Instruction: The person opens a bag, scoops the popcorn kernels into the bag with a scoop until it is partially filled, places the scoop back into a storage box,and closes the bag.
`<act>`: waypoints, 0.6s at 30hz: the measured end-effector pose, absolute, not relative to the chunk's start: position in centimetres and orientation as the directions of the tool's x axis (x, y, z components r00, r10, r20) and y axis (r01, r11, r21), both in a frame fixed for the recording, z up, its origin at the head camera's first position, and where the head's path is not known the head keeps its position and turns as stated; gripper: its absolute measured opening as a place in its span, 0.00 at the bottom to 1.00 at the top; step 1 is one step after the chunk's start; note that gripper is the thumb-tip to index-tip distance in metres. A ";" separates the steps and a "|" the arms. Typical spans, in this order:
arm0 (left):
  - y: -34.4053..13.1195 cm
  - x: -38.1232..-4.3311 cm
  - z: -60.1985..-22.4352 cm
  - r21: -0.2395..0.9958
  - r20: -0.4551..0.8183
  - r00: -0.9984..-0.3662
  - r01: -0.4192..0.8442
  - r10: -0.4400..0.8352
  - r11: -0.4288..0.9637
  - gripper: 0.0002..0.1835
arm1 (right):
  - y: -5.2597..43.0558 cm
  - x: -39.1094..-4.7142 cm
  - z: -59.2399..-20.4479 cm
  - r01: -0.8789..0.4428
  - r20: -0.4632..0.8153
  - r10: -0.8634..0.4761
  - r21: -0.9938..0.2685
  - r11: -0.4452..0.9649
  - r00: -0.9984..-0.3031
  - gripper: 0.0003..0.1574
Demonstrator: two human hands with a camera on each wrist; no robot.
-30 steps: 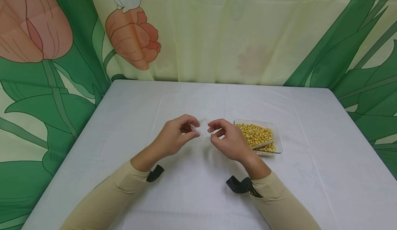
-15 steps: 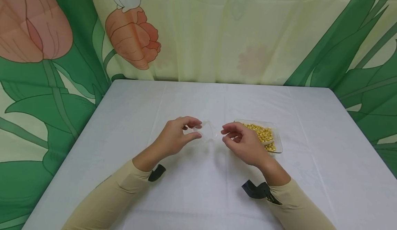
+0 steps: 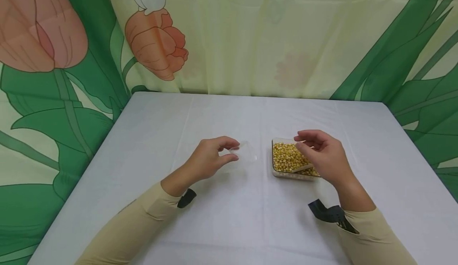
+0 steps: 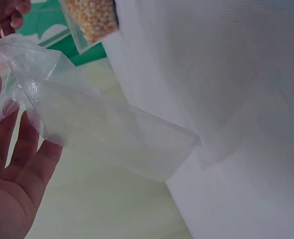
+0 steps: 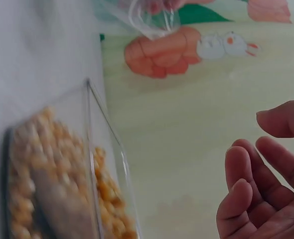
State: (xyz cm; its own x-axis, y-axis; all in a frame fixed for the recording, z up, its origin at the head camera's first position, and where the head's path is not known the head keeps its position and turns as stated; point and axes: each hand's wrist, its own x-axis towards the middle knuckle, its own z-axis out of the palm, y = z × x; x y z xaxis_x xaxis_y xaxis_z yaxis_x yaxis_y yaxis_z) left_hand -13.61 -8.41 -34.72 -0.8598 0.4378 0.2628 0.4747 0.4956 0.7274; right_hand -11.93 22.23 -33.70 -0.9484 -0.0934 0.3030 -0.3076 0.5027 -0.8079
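My left hand (image 3: 204, 159) holds a clear plastic bag (image 3: 247, 153) near its mouth, above the middle of the table. In the left wrist view the bag (image 4: 107, 124) hangs away from the fingers, and its mouth is spread apart. My right hand (image 3: 328, 157) hovers over the right part of a clear rectangular container (image 3: 291, 175) of yellow corn kernels (image 3: 286, 155). Its fingers are loosely bent, with nothing between them in the right wrist view. A pale, narrow handle-like piece (image 3: 303, 167) lies on the kernels; the right hand partly hides the container.
A white cloth covers the table (image 3: 214, 225). Behind it hangs a printed curtain (image 3: 247, 38) with flowers, leaves and a rabbit. The container stands right of the bag, a short gap between them.
My right hand has left the bag and moved right, over the corn container. My left hand keeps hold of the bag and has shifted slightly right.
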 end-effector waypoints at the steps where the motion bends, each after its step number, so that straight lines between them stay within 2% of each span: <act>1: -8.3 -13.7 -34.7 0.730 0.259 -0.861 0.471 0.437 0.495 0.16 | 22.7 -11.9 -33.6 -0.302 0.306 -0.081 -0.794 0.528 -0.948 0.17; 10: -7.5 -14.0 -34.6 0.771 0.227 -0.874 0.431 0.429 0.470 0.15 | 27.6 -12.3 -32.9 -0.218 0.308 0.018 -0.714 0.665 -0.951 0.20; 18: -6.9 -14.2 -34.7 0.747 0.197 -0.876 0.425 0.440 0.512 0.16 | 29.8 -12.7 -33.8 -0.095 0.197 0.063 -0.698 0.710 -0.978 0.25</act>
State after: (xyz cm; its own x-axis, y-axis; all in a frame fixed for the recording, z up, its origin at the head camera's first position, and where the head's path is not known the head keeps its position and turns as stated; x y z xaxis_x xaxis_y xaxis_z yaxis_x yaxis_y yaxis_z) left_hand -14.25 -6.91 -34.72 -0.8761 0.4400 0.1971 0.4250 0.5116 0.7468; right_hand -12.68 29.82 -33.78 -0.9784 0.0626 0.1972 -0.0952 0.7098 -0.6980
